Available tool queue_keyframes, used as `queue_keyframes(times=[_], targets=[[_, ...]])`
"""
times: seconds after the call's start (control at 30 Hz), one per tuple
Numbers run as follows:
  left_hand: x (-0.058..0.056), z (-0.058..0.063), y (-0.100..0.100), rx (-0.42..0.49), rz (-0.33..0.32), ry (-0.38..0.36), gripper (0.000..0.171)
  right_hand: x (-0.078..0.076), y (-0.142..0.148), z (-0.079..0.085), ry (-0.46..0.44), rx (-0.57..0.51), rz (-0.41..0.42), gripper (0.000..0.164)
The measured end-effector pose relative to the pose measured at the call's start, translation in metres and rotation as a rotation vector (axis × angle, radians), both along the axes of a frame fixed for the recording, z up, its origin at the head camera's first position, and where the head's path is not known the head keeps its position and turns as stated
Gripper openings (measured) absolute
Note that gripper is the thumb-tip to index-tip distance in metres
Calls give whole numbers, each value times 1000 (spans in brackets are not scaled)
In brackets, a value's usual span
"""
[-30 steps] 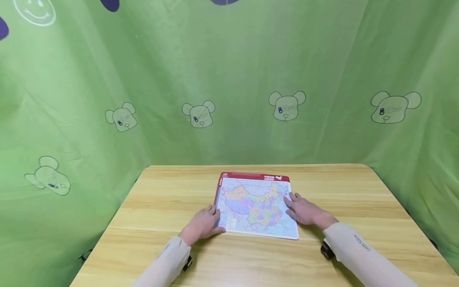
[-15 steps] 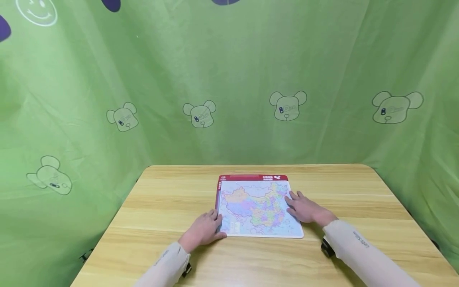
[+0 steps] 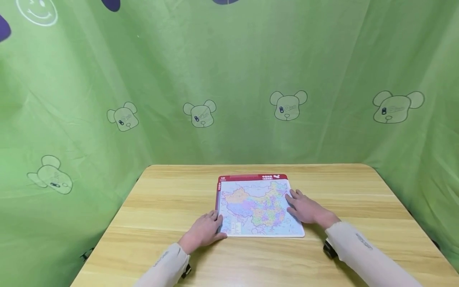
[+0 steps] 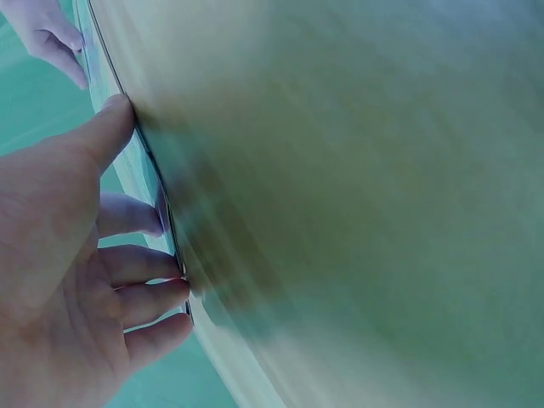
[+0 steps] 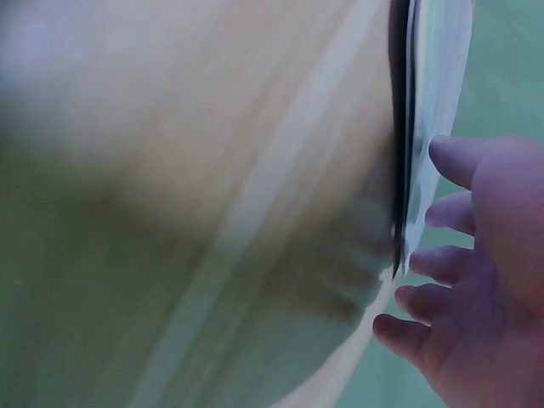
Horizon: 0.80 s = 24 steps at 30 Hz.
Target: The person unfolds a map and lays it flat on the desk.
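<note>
A thin map board (image 3: 254, 207) lies flat on the wooden table, its red header strip at the far side and a pastel map of China printed on it. At its near left corner is my left hand (image 3: 202, 231), fingers along the left edge and thumb against the front edge. My right hand (image 3: 305, 209) is at the right edge, its spread fingertips over the printed map. In the left wrist view, the loosely bent fingers (image 4: 140, 263) touch the board's dark edge. The right wrist view shows relaxed fingers (image 5: 446, 263) beside the board's layered edge (image 5: 404, 127).
The light wooden table (image 3: 161, 191) has rounded far corners. A green curtain (image 3: 236, 139) with bear-head prints hangs behind it and along both sides. Each wrist carries a small black device (image 3: 329, 249) below the pale sleeve.
The map board has turned slightly counterclockwise, so its front edge now runs level. Its near right corner has shifted right, and my left hand has come slightly closer to me. The right hand has barely moved.
</note>
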<state>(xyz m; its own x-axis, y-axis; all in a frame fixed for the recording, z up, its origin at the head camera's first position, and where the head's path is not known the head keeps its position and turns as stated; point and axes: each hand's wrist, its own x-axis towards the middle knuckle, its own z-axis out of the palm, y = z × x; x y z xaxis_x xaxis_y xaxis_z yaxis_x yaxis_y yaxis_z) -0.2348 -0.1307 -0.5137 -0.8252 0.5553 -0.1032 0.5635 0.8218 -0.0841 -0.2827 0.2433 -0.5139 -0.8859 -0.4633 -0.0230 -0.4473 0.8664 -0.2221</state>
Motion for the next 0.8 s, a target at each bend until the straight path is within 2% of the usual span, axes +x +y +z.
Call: queue_keyframes(times=[0.23,0.43,0.8], targets=[[-2,-1,-2,3,4,6,73,20,-8,8,-15,-9,4,61],[-2,0,-2,11,-8,15,72,41,-11,12,15,1,56,65],[0,1,0,18,11,-20,72,76,-6,6,73,9,83,66]])
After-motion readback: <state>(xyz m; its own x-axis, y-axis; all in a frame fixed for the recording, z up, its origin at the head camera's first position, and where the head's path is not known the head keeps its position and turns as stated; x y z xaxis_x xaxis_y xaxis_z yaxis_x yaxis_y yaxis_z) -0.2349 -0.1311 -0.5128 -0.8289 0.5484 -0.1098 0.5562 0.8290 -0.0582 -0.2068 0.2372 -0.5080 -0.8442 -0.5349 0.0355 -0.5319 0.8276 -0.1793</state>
